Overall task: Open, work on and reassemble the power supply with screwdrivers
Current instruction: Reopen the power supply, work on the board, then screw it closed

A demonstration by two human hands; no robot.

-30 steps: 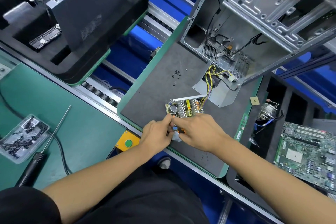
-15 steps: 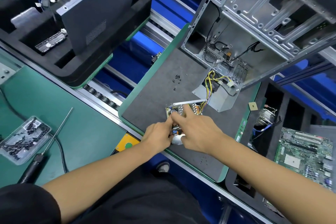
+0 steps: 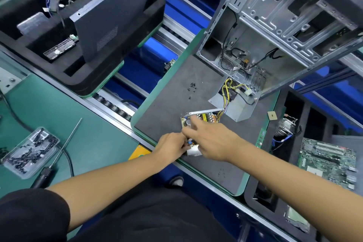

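The power supply's circuit board [image 3: 206, 118] lies bare on the grey mat [image 3: 167, 108], joined by yellow wires [image 3: 225, 88] to its grey metal housing [image 3: 238, 109]. My left hand [image 3: 172, 146] grips the board's near end, fingers curled at a small blue and white part [image 3: 193, 150]. My right hand [image 3: 212, 139] lies over the board with its fingers stretched forward onto the components. A long screwdriver [image 3: 59, 151] with a black handle lies on the green bench at the left, away from both hands.
Several loose black screws [image 3: 192, 87] sit on the mat beyond the board. An open computer case [image 3: 275, 25] stands behind the housing. A clear box of screws [image 3: 29, 151] is on the left bench. A motherboard [image 3: 328, 163] and heatsink [image 3: 284, 126] rest in foam at the right.
My right hand has opened from a curled hold near the board's front end and reached its fingers forward over the board. My left hand stays at the near end.
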